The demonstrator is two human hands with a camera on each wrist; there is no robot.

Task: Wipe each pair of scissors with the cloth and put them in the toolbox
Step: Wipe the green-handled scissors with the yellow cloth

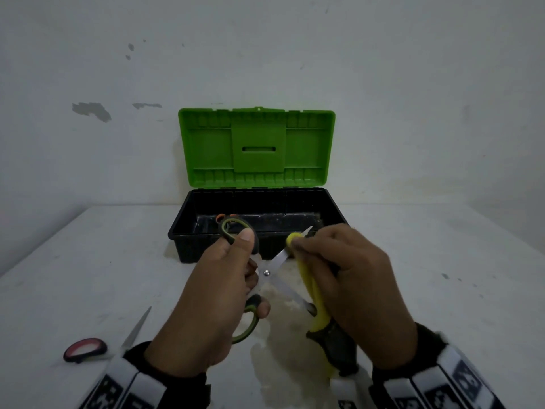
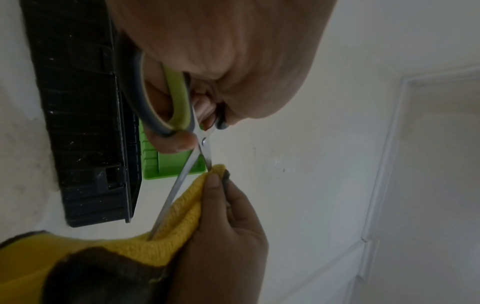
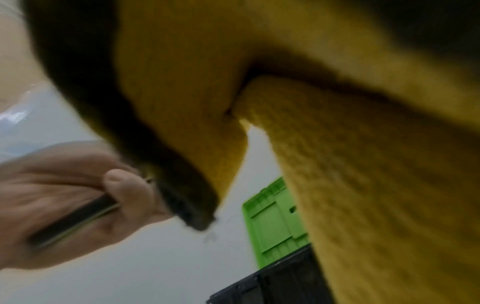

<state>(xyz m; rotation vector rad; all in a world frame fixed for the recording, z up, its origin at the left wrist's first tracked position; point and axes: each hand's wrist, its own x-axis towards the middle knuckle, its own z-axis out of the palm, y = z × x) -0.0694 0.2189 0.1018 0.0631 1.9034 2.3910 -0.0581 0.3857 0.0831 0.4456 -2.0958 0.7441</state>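
Observation:
My left hand [image 1: 224,290] grips the green-and-grey handles of a pair of scissors [image 1: 267,273], blades spread apart, in front of the toolbox. My right hand [image 1: 348,278] pinches the yellow cloth [image 1: 312,293] around the upper blade near its tip. In the left wrist view the cloth [image 2: 179,218] is folded over one blade of the scissors [image 2: 200,142]. The toolbox [image 1: 182,231] is black with its green lid [image 1: 256,146] standing up. Orange handles [image 1: 225,216] of another pair show inside it at the left. The right wrist view is mostly filled by the cloth [image 3: 363,185].
A red-and-black handled pair of scissors [image 1: 88,348] lies on the white table [image 1: 442,276] at the lower left, blade pointing up and right. A stained patch marks the tabletop under my hands. The wall rises right behind the toolbox.

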